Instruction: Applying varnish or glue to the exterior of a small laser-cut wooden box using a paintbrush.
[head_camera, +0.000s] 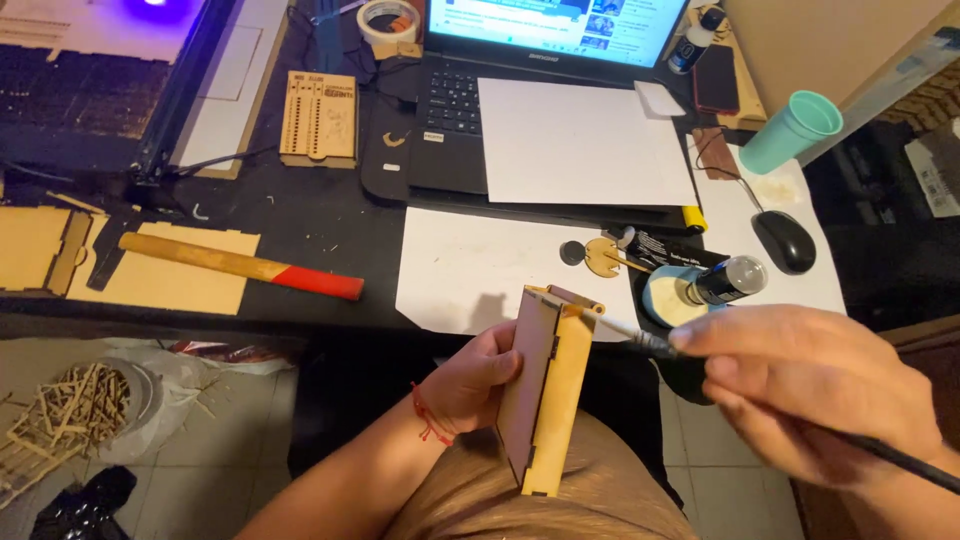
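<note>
Your left hand (480, 385) grips the wooden box piece (545, 385) upright above your lap, while your right hand (810, 385) pinches a thin brush (640, 338) whose tip touches its top edge. Beyond the piece lie white paper (460, 275), a dark glue bottle (720, 282), then the laptop (450, 100).

A red-tipped wooden handle (240, 266) lies on the dark desk (320, 210), a teal plastic cup (792, 131) stands beside a black computer mouse (785, 241), and white paper (580, 140) covers an open black laptop (455, 110).

Matt, pale laser-cut plywood box (545, 385); glossy black-handled paintbrush (760, 390); hammer (240, 265) of smooth varnished wood with red-painted end; matt white paper sheet (585, 140).
</note>
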